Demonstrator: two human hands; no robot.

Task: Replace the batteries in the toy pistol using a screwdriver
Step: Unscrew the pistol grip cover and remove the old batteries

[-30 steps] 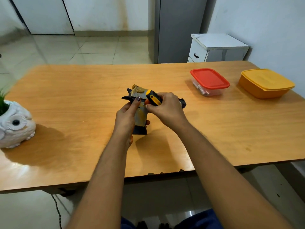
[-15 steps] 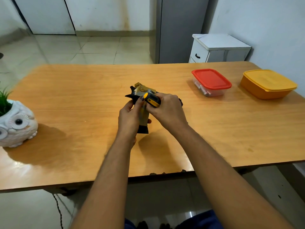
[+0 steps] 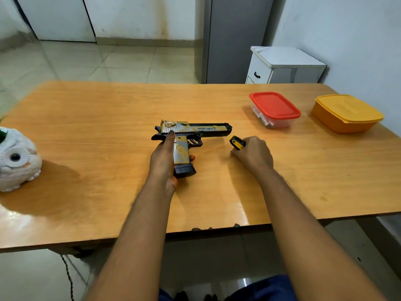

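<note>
A gold and black toy pistol [image 3: 195,129] lies on its side at the middle of the wooden table [image 3: 108,118], barrel pointing right. My left hand [image 3: 163,157] grips its handle, thumb up near the rear of the slide. To the right of the trigger, my right hand [image 3: 253,154] is closed around a screwdriver [image 3: 237,142]; only its yellow and black handle end shows, and the shaft is hidden under my fingers. The right hand rests on the table, apart from the pistol.
A clear container with a red lid [image 3: 274,109] and an orange lidded container [image 3: 347,112] stand at the back right of the table. A white owl planter [image 3: 17,160] sits at the left edge. A white cabinet [image 3: 284,66] stands behind the table.
My right hand has pulled the screwdriver away from the pistol and down to the right onto the table. The pistol's barrel, covered before, is now in full view, lying flat.
</note>
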